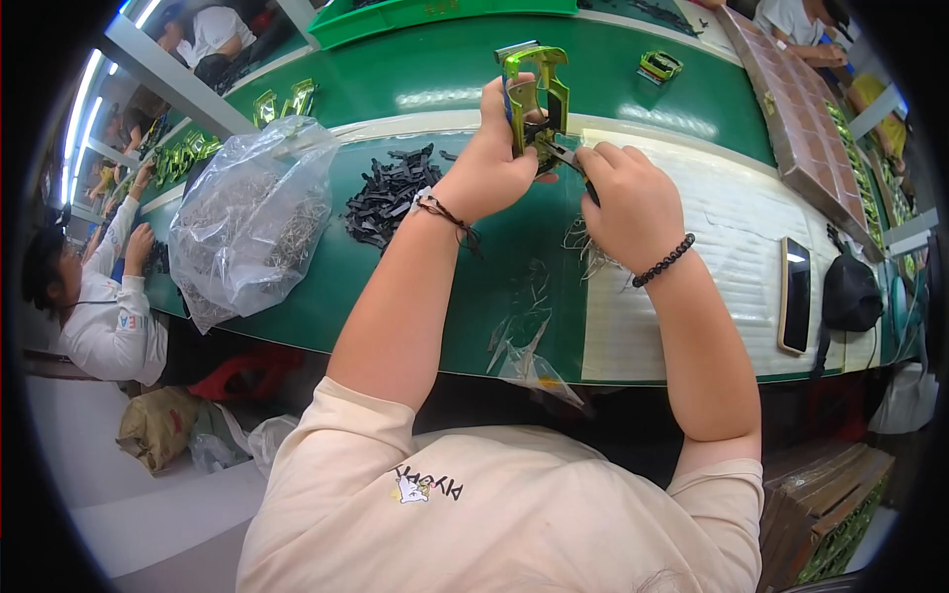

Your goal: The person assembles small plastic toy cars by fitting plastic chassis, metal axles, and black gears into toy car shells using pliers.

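My left hand (482, 185) grips a glossy lime-green plastic frame (557, 61) with black parts inside, held upright above the table. In my right hand (638, 206) is a pair of pliers (563, 153) with silver jaws and dark handles. Their jaws reach the lower part of the frame, beside my left fingers; what they pinch is too small to tell. Thin silvery wire pieces (585, 244) lie below my right hand. Left of my left forearm, black plastic strips (384, 203) form a pile. Farther left stands a clear plastic bag (247, 242) of thin metal pieces.
A white foam sheet (712, 287) covers the table's right side, bearing a phone (794, 295) and black pouch (852, 290). Beyond run a green surface (445, 104), a green crate (435, 14) and a divided box (803, 128). At left sits a co-worker (109, 326).
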A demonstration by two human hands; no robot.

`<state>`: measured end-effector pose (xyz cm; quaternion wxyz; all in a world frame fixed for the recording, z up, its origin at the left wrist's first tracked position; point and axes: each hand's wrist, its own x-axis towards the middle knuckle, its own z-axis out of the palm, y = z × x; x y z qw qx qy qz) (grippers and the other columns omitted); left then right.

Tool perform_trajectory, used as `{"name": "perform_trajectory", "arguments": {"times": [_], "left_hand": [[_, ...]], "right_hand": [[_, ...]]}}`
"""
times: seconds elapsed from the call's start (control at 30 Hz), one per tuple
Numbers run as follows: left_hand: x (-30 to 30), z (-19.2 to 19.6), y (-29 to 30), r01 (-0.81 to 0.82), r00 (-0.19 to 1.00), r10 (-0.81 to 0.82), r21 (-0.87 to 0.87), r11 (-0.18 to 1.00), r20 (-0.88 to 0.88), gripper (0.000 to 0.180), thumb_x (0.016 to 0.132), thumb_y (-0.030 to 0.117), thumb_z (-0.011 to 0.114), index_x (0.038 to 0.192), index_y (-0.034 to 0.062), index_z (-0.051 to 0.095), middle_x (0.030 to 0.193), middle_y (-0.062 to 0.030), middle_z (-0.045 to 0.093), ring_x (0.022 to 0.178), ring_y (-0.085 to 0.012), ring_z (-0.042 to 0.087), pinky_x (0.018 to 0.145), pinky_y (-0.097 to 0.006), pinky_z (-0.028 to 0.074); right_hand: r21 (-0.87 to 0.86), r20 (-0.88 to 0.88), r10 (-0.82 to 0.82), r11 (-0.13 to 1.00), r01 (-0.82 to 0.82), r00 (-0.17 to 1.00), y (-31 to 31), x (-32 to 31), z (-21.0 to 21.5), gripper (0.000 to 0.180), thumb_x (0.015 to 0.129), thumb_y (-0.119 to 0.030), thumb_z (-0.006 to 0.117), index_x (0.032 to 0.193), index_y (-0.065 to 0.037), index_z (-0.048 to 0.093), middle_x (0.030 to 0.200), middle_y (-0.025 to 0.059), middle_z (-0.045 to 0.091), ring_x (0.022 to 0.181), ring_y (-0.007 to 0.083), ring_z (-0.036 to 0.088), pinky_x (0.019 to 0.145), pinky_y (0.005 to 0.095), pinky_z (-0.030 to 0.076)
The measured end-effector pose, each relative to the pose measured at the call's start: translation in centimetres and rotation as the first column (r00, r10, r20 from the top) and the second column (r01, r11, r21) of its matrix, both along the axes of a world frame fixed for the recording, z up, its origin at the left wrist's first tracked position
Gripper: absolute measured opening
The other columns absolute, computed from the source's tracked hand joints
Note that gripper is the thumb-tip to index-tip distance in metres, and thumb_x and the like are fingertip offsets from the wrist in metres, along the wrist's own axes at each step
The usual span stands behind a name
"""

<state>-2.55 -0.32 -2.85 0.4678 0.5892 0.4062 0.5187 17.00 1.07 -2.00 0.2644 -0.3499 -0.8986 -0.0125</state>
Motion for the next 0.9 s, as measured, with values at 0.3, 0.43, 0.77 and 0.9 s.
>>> {"name": "perform_trajectory", "arguments": {"times": [0.3, 0.43, 0.77, 0.9], "left_hand": [[-0.1, -0.4, 0.4, -0.001, 1.000, 0.001, -0.088, 0.996, 0.002, 0.075, 0.088, -0.016, 0.040, 0.144, 0.0271, 0.015, 0.131, -0.0136, 0.045, 0.119, -0.0290, 0.055, 0.088, -0.047, 0.059], [-0.6, -0.7, 0.7, -0.083, 0.994, 0.084, -0.015, 0.996, 0.073, 0.073, 0.090, -0.015, 0.040, 0.146, 0.0259, 0.016, 0.133, -0.0138, 0.045, 0.116, -0.0304, 0.059, 0.088, -0.046, 0.059], [-1.9, 1.7, 0.6, -0.270, 0.870, 0.312, -0.161, 0.949, 0.383, 0.055, 0.094, -0.009, 0.045, 0.144, 0.0107, 0.034, 0.126, -0.0141, 0.056, 0.113, -0.0341, 0.062, 0.091, -0.046, 0.059], [-5.6, 3.6, 3.7, -0.211, 0.767, 0.387, -0.368, 0.906, 0.512, 0.035, 0.094, -0.011, 0.040, 0.129, -0.0079, 0.034, 0.126, -0.0238, 0.051, 0.117, -0.0386, 0.058, 0.100, -0.043, 0.055]], "right_hand": [[-0.155, -0.057, 0.012, 0.988, -0.021, 0.998, 0.7, 0.2, -0.9, 0.033, 0.075, -0.007, 0.065, 0.108, -0.003, 0.064, 0.103, 0.0121, 0.065, 0.098, 0.0323, 0.060, 0.082, 0.0401, 0.051], [-0.183, -0.172, -0.018, 0.983, -0.014, 0.985, 1.9, 0.7, -1.1, 0.029, 0.081, -0.012, 0.061, 0.107, -0.001, 0.065, 0.101, 0.0159, 0.066, 0.096, 0.0348, 0.062, 0.083, 0.0434, 0.052], [-0.638, -0.145, -0.561, 0.682, 0.357, 0.815, 9.3, 7.4, -2.7, 0.024, 0.086, -0.014, 0.053, 0.101, 0.001, 0.064, 0.097, 0.0224, 0.067, 0.088, 0.0358, 0.064, 0.078, 0.0398, 0.049], [-0.709, -0.179, -0.552, 0.646, 0.282, 0.815, 10.8, 9.5, -3.5, 0.022, 0.087, -0.011, 0.055, 0.105, -0.001, 0.062, 0.099, 0.0208, 0.068, 0.091, 0.0327, 0.065, 0.080, 0.0387, 0.050]]}}
